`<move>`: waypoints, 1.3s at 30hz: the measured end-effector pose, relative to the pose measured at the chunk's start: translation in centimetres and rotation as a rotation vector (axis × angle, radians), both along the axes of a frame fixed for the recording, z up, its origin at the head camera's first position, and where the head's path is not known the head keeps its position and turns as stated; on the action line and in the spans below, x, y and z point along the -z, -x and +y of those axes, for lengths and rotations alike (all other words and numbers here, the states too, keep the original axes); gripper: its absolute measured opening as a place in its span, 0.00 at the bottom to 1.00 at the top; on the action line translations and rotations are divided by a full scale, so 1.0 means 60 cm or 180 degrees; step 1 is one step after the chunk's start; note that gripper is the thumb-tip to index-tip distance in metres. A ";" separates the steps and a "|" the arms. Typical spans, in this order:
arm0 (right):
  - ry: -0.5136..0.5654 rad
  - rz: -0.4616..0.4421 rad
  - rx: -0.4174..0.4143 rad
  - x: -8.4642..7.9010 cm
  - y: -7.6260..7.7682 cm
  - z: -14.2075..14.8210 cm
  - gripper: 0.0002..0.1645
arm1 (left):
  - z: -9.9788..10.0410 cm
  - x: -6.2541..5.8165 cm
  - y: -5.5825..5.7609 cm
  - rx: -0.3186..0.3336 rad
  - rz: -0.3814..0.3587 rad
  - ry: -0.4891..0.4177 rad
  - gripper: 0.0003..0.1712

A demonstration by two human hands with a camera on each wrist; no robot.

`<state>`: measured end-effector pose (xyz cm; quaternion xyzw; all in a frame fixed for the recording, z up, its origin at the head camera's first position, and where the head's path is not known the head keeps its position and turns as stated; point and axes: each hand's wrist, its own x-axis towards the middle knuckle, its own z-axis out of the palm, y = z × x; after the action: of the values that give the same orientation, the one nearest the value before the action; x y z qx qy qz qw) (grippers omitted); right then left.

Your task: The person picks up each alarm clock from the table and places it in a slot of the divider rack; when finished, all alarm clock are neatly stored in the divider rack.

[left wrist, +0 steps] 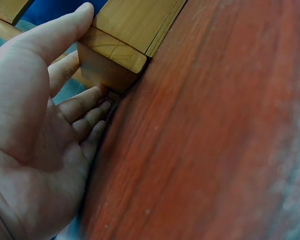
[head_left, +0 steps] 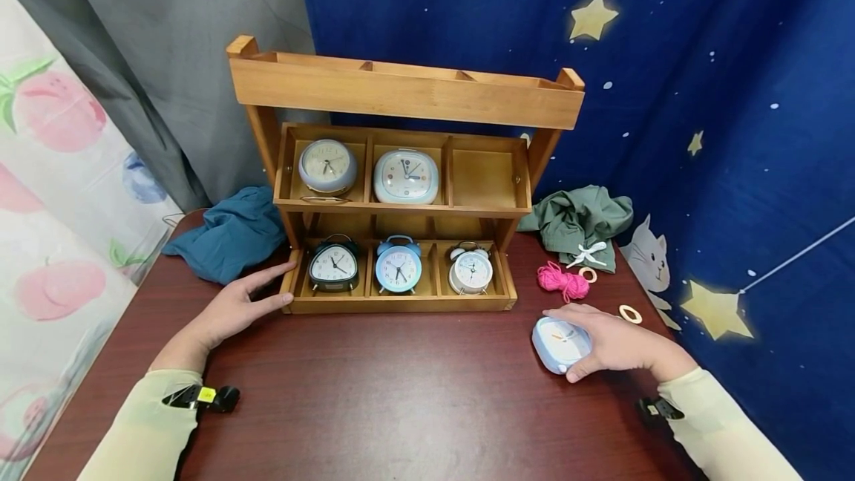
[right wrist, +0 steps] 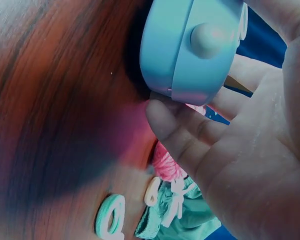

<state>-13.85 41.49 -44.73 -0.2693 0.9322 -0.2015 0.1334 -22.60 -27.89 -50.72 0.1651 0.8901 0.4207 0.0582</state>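
Note:
My right hand [head_left: 617, 340] grips a light blue alarm clock [head_left: 559, 344] at the table's right side, its white face turned upward. In the right wrist view, the clock [right wrist: 190, 50] shows its side with a round knob, and fingers lie along its edge. My left hand [head_left: 234, 312] touches the lower left corner of a wooden shelf [head_left: 401, 304]. The left wrist view shows the thumb on the shelf's corner [left wrist: 107, 55] and the other fingers loosely bent beside it. Whether the held clock touches the table cannot be told.
Two clocks, one round [head_left: 327, 167] and one squarish [head_left: 406, 177], occupy the middle tier. Below stand a black clock [head_left: 334, 267], a blue twin-bell clock [head_left: 398, 269] and a white one [head_left: 470, 272]. Pink yarn [head_left: 563, 280], wooden rings [head_left: 630, 314], green cloth [head_left: 581, 221] and blue cloth [head_left: 230, 236] lie around.

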 end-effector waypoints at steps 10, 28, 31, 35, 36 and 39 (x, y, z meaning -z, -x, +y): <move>0.0058 0.0588 0.0029 -0.020 0.013 -0.038 0.64 | 0.002 0.002 0.000 -0.0011 -0.0028 -0.0003 0.40; 0.0607 0.1878 -0.0053 -0.196 0.106 -0.161 0.71 | 0.002 -0.001 -0.003 -0.0012 -0.0046 -0.0021 0.40; 0.0647 0.2025 -0.0006 -0.220 0.121 -0.183 0.71 | 0.002 -0.001 -0.003 -0.0009 -0.0047 -0.0030 0.40; 0.0651 0.2235 0.0055 -0.242 0.147 -0.206 0.71 | 0.000 0.004 0.000 -0.0021 -0.0060 -0.0022 0.40; 0.0634 0.2278 0.0074 -0.245 0.153 -0.211 0.71 | -0.001 0.006 0.001 -0.0026 -0.0057 -0.0014 0.40; 0.0572 0.2369 0.0159 -0.253 0.170 -0.221 0.70 | -0.002 0.009 0.003 -0.0028 -0.0041 -0.0020 0.40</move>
<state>-24.04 28.22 -29.55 -0.3119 0.9018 -0.1740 -0.2432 -22.79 -28.01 -51.27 0.1586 0.8892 0.4248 0.0616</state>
